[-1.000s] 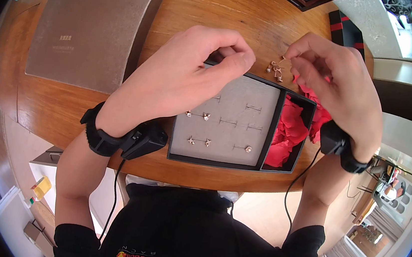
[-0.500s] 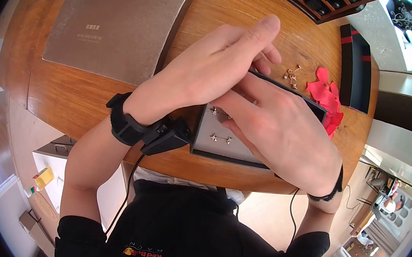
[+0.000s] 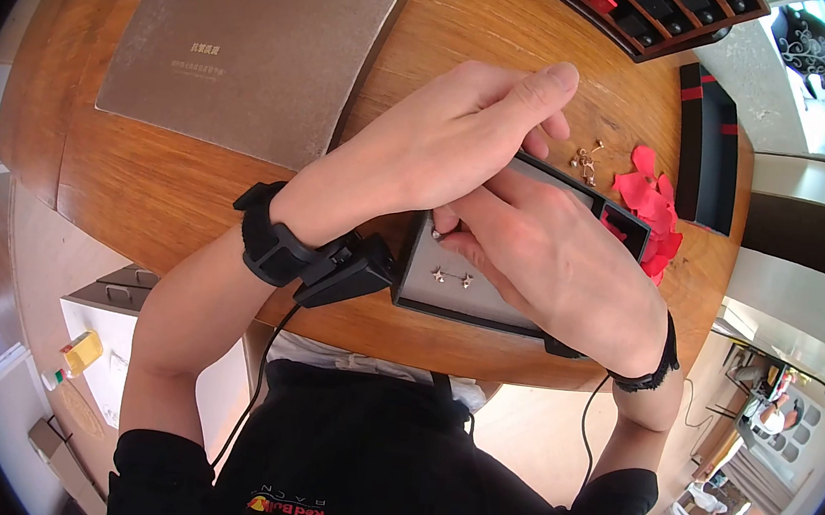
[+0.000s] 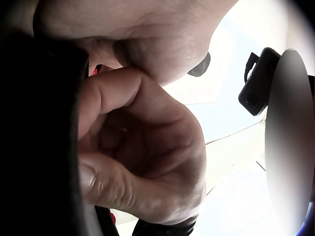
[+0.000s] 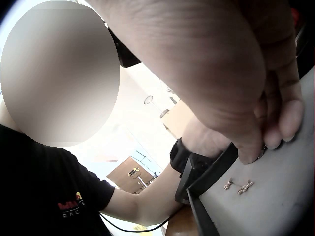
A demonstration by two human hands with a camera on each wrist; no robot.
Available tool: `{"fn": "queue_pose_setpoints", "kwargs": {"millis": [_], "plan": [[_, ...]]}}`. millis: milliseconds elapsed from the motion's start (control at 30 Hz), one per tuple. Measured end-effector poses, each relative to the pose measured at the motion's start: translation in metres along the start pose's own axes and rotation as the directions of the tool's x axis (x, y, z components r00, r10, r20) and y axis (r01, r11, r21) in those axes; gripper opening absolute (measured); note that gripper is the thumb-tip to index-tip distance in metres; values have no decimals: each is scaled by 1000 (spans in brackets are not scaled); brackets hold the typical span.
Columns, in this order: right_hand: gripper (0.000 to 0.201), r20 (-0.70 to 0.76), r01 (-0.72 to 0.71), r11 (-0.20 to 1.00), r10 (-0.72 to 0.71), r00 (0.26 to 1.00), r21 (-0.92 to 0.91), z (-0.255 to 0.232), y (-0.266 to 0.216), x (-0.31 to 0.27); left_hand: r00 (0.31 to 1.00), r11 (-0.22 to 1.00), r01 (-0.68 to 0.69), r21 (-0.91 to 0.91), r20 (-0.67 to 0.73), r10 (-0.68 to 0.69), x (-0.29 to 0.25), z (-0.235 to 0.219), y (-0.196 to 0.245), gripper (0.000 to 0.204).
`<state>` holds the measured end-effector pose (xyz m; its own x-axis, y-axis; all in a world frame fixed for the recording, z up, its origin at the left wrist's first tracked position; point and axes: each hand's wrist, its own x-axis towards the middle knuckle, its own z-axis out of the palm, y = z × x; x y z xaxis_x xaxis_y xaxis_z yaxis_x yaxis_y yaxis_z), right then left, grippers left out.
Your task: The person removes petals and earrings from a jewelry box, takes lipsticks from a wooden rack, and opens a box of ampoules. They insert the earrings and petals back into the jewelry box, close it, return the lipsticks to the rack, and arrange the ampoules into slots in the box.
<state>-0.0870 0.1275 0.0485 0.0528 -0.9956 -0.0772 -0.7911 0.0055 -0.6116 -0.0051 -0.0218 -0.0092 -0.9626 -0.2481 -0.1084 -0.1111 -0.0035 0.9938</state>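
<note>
My right hand (image 3: 573, 264) reaches over the grey pad (image 3: 418, 283) of a black box, thumb and fingertips closed around a small stud earring (image 3: 436, 233). In the right wrist view only a shiny bit of it shows beside the fingertips. Two star earrings (image 3: 453, 278) sit on the pad just below, towards the box's near edge. Across the right hand's fingers lies my left hand (image 3: 445, 140), its thumb extended and other fingers loosely bent, partly hidden; nothing shows in it. Most of the pad is covered by the right hand.
Several loose earrings (image 3: 586, 162) and red petals (image 3: 654, 208) lie on the table beyond the box. A large brown box (image 3: 243, 49) stands at the left, a long black box (image 3: 710, 153) at the right, and a wooden rack (image 3: 650, 11) at the back.
My right hand came from above the loose earrings down to the pad, then its fingertips closed at the stud. The left hand shifted across it. The view has also shifted.
</note>
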Motion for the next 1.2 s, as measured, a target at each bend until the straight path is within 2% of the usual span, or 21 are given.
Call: {"fn": "queue_pose_setpoints", "kwargs": {"millis": [267,367,467,533,567,633,733,767,833,867,933,967,1033,1100,1200], "plan": [[13,-15,-12,1000,12,1000,22,2,1,-2,1000,1000,-17,-12,15,17,-1,-1,0,77],[12,-51,4,996,1,999,84,3,7,-1,1000,1000,-11,-14,13,11,-1,-1,0,76],[16,-15,70,986,-68,998,153,2,16,0,1000,999,-7,-36,11,7,0,-2,1,76],[13,-21,4,954,3,1000,301,1,20,1,1000,998,-16,-55,10,16,0,-2,1,76],[13,-22,4,954,3,1000,300,-1,20,1,1000,998,-4,-63,10,5,0,-2,2,76],[10,54,-95,914,80,995,394,-10,19,-1,1000,997,5,-72,12,-4,0,-2,3,77],[9,-17,-127,864,155,988,487,-32,27,-14,998,998,-49,-44,27,50,0,-3,4,78],[8,-86,-133,882,192,978,453,-41,34,-18,998,997,-63,-43,6,63,0,-2,2,78],[9,-97,-304,868,368,925,393,-60,41,-18,997,996,-77,-43,-10,77,-1,1,2,78],[9,-102,-307,867,373,922,393,-62,48,-16,998,999,-46,-20,-36,45,-1,2,3,78],[9,-104,-337,931,352,930,138,-63,65,-12,998,1000,-22,3,-56,22,-1,3,5,78],[9,-110,-339,931,354,929,134,-59,72,-11,998,1000,-12,2,-54,12,-1,2,5,77],[8,-135,-199,977,186,973,-83,-47,81,-8,999,1000,0,3,-53,1,-1,1,3,77],[5,-123,-233,971,225,967,-60,-48,76,-4,997,998,-52,32,-47,53,-1,1,2,76],[4,-92,-277,955,268,959,-109,-50,72,-1,998,998,-45,35,-44,46,-1,1,4,74]]}}
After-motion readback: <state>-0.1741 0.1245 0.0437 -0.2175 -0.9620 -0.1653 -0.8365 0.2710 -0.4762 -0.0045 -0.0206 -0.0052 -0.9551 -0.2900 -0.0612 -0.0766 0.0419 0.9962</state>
